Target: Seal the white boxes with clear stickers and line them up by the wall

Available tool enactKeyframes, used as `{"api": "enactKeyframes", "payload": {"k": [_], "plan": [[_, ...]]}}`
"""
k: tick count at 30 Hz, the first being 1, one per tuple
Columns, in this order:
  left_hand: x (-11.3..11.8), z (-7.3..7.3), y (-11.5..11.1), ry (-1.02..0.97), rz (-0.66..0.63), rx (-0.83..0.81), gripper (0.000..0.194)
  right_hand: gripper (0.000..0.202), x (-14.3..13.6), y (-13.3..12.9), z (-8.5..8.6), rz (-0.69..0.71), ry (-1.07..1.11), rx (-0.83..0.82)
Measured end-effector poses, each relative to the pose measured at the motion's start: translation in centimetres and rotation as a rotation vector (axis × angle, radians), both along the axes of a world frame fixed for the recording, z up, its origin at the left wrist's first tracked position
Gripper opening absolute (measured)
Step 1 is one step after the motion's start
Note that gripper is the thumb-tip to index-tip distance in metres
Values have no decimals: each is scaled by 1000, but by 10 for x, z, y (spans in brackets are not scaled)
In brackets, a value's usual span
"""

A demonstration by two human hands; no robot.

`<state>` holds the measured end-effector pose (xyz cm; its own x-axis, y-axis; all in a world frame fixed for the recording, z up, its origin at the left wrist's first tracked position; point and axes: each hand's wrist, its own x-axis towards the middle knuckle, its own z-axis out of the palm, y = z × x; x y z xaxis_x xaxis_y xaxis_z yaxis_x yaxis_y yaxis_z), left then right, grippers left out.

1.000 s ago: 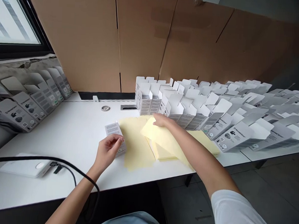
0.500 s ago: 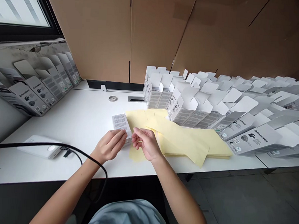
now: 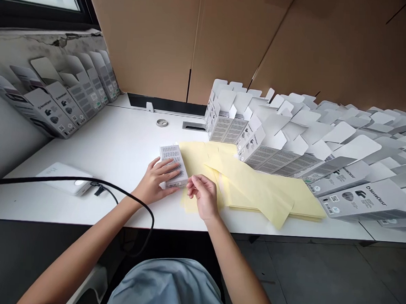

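Note:
A small printed carton (image 3: 175,156) lies flat on the white table, its text side up and a barcode on its near end. My left hand (image 3: 155,181) rests on it, fingers spread across the top and thumb along the near end. Just right of the carton's near corner is my right hand (image 3: 203,195), its thumb and fingers pinched together. Whatever may be between those fingertips is too small to make out. Yellow sheets (image 3: 256,187) lie beside and partly under my right hand, stacked unevenly.
Rows of open-topped printed boxes (image 3: 258,146) stand at the right, with more boxes (image 3: 59,109) against the left wall. A white power bank (image 3: 65,178) lies at the left. A black cable (image 3: 118,190) crosses in front of my left forearm. A tape roll (image 3: 161,122) lies farther back.
My left hand has gone from bent, closed fingers at the carton to spread fingers lying on it. My right hand stays pinched near the carton's corner. The whole view has shifted slightly.

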<state>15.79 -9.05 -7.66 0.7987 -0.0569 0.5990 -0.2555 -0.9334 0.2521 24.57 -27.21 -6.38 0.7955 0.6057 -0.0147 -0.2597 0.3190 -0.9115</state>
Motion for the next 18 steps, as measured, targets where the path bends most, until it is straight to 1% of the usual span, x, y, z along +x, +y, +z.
{"api": "enactKeyframes", "payload": {"k": [2, 4, 9, 12, 18], "plan": [[2, -5, 4, 21, -33, -54, 42, 27, -8, 5, -8, -14, 49, -8], [4, -9, 6, -4, -70, -103, 40, 26, -14, 10, -13, -24, 79, -22], [6, -14, 5, -92, -146, -150, 41, 24, -23, 15, -18, -45, 91, -28], [6, -13, 4, -104, -142, -180, 39, 25, -27, 17, -18, -48, 90, -52], [6, -12, 1, -36, -95, -271, 35, 29, -28, 23, -18, -77, 67, -82]]}}
